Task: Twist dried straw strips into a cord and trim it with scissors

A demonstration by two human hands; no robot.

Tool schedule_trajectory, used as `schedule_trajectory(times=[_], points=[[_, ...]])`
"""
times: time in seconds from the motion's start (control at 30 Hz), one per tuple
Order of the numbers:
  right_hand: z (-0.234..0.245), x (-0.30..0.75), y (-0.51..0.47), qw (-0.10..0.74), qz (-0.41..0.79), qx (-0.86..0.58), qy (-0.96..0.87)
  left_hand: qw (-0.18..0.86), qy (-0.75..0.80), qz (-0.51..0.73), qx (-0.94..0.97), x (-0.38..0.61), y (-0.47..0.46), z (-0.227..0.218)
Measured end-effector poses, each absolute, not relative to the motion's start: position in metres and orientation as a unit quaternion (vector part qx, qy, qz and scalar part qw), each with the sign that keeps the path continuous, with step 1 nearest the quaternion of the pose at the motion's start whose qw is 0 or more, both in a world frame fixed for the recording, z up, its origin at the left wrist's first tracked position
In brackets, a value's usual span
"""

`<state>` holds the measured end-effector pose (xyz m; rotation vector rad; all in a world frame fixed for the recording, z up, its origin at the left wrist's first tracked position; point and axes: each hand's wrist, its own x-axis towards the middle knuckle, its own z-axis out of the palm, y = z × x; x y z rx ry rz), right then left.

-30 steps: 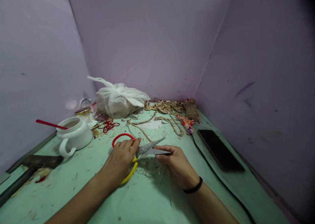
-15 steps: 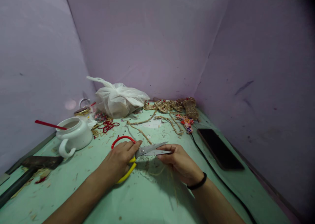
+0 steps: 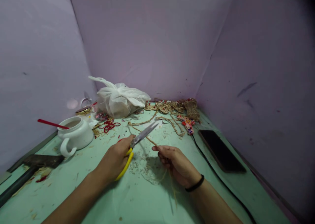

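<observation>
My left hand (image 3: 116, 159) is closed round the yellow and red handles of a pair of scissors (image 3: 144, 134). The blades are together and point up and to the right, away from me. My right hand (image 3: 175, 163) pinches a thin piece of jute cord (image 3: 147, 138) just right of the blades. Loose cord fibres (image 3: 150, 176) lie on the green table (image 3: 137, 201) under both hands.
A white pot (image 3: 75, 136) with a red stick stands at the left, a hammer (image 3: 29, 169) in front of it. A white plastic bag (image 3: 119, 99), red thread (image 3: 108, 125) and a jute pile (image 3: 172, 107) lie at the back. A black phone (image 3: 221, 150) and cable (image 3: 216, 178) lie at the right.
The scissors' blades have closed and swung up and away, from pointing right to pointing up-right. My right hand has shifted slightly toward me with the cord.
</observation>
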<state>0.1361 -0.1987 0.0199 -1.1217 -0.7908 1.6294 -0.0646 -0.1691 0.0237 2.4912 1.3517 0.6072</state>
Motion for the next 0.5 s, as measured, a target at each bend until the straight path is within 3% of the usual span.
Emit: schedule_trajectory(times=[0.5], points=[[0.016, 0.130, -0.197, 0.527, 0.542, -0.526, -0.390, -0.018, 0.477, 0.084, 0.875, -0.055, -0.173, 0.016]])
